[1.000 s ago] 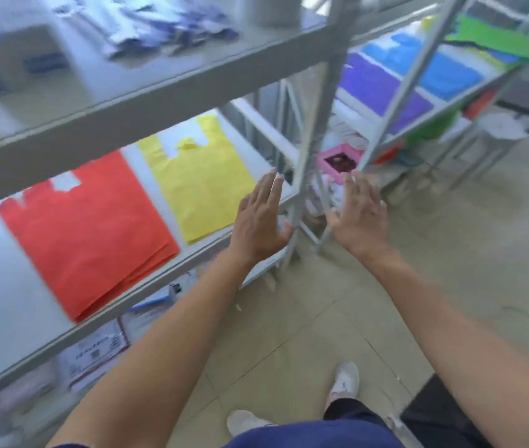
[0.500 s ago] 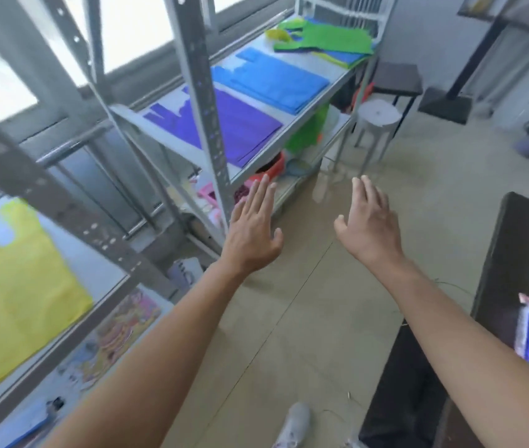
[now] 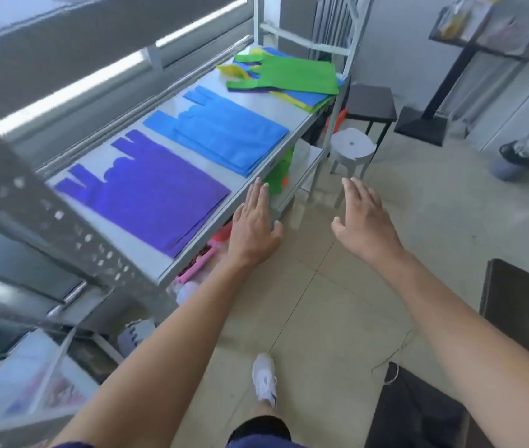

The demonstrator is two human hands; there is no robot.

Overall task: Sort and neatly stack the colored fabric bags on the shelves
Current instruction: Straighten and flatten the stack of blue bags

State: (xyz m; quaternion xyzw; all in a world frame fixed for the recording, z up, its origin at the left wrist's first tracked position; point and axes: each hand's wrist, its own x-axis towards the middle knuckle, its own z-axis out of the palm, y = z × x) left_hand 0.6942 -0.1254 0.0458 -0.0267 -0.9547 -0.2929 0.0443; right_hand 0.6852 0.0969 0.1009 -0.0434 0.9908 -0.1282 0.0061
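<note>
Purple stack (image 3: 146, 192), blue stack (image 3: 224, 137), seemingly flat

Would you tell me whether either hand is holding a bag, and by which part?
Nothing is held: the left hand and the right hand are both open and empty.

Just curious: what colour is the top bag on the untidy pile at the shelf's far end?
The top bag is green, shown in the head view.

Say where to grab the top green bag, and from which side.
Green bag lies flat on top, handles pointing away from the aisle. Probably pinch its plain bottom edge by the shelf front, coming in from the aisle side.
</note>
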